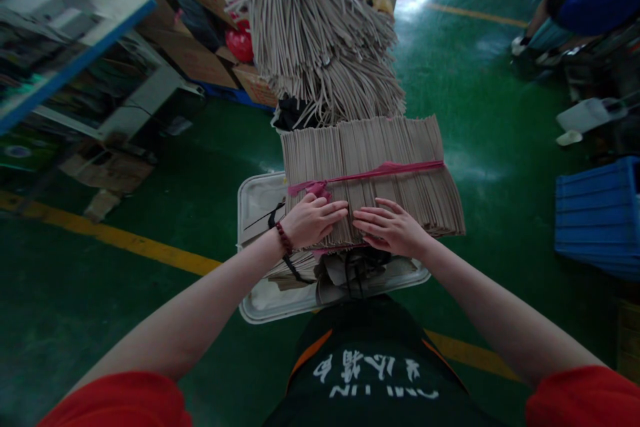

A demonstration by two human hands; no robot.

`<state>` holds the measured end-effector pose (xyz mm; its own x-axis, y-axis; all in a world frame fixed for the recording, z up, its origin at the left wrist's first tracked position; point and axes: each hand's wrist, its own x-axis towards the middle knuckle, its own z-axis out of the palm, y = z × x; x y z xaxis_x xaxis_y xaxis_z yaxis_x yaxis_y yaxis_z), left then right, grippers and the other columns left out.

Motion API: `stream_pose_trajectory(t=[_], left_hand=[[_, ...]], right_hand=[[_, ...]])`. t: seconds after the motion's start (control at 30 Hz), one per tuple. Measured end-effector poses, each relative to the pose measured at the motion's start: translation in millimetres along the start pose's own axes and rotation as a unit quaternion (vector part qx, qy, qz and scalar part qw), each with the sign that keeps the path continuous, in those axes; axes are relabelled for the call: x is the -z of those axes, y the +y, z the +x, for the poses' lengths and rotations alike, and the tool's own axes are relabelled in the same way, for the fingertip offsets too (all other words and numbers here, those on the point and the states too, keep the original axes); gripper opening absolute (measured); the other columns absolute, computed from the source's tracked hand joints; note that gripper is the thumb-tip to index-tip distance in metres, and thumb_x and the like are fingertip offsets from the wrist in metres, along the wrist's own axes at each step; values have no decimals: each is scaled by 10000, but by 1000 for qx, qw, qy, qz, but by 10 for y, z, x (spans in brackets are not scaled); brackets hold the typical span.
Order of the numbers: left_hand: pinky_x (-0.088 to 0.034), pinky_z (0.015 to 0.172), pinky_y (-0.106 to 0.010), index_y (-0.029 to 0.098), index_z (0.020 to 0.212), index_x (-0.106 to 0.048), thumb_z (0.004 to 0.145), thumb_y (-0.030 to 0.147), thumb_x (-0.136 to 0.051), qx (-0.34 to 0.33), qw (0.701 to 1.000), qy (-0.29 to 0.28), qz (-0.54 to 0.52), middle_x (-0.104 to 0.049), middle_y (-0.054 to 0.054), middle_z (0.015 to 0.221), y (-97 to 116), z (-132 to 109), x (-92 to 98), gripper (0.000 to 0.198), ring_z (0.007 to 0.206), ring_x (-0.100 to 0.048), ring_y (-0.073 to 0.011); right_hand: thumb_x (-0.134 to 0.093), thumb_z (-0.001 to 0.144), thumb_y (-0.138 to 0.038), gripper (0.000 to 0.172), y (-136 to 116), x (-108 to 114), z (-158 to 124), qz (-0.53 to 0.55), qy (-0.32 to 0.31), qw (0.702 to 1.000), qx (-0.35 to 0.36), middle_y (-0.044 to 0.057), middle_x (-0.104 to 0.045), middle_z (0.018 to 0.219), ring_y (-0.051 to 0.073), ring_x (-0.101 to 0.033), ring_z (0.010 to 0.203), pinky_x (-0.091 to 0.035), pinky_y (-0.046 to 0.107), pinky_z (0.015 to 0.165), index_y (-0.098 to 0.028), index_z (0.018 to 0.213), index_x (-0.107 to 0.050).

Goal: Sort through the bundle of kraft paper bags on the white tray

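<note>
A thick bundle of grey-brown cardboard sheets (400, 140), packed on edge, lies in front of me with a pink tie strip (387, 170) around it. My left hand (313, 219) rests on the near part of the bundle, just below the strip's knot (317, 189); its fingers are stretched out to the right. Opposite it, my right hand (393, 228) lies on the same bundle with fingers extended and slightly apart. The fingertips of the two hands nearly meet. Neither hand grasps anything that I can see.
Below the bundle is a white tray (260, 312) with dark straps and loose cardboard pieces. Behind it rises a heap of long grey strips (325, 40). A blue-edged workbench (80, 53) stands left, a blue crate (595, 213) right. A person in blue (600, 0) is at upper right.
</note>
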<state>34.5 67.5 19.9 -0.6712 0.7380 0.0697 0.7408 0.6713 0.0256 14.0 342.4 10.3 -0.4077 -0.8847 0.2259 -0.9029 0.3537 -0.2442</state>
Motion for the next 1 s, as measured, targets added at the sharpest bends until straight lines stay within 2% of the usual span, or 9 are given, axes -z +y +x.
stream_pose_trajectory(t=[0.13,0.43,0.67,1.0], left_hand=[[-354,828,-394,212,1313,-526,911,261,-488,-6,1000,-6,-1,-421,-46,1481,-2,-3,4,407,881,-538,-206],[-341,836,-402,211,1297,-532,899,262,-491,1,1000,-15,-1,-456,-44,1455,3,26,24,403,911,-537,-221],[-328,829,-417,251,1375,-469,913,272,-466,3,1000,-13,-3,-459,-21,1452,-5,24,15,463,891,-525,-222],[-335,860,-395,239,1373,-470,925,284,-462,-2,1000,-15,-16,-426,-23,1477,-15,2,2,450,913,-522,-211]], right_hand=[[-519,931,-306,502,-7,2,-1,0,0,1000,-4,-19,-479,1429,174,-438,1318,-207,459,1185,-302,1421,-411],[-533,928,-298,525,-22,38,12,2,-1,1000,-4,-25,-482,1425,178,-451,1309,-211,458,1182,-320,1433,-391],[-502,953,-313,555,11,66,-19,-1,-22,1000,7,-23,-429,1462,173,-414,1337,-204,449,1181,-316,1472,-308],[-515,944,-312,549,12,41,-18,-3,-17,1000,9,-23,-408,1474,178,-415,1337,-247,451,1164,-332,1461,-331]])
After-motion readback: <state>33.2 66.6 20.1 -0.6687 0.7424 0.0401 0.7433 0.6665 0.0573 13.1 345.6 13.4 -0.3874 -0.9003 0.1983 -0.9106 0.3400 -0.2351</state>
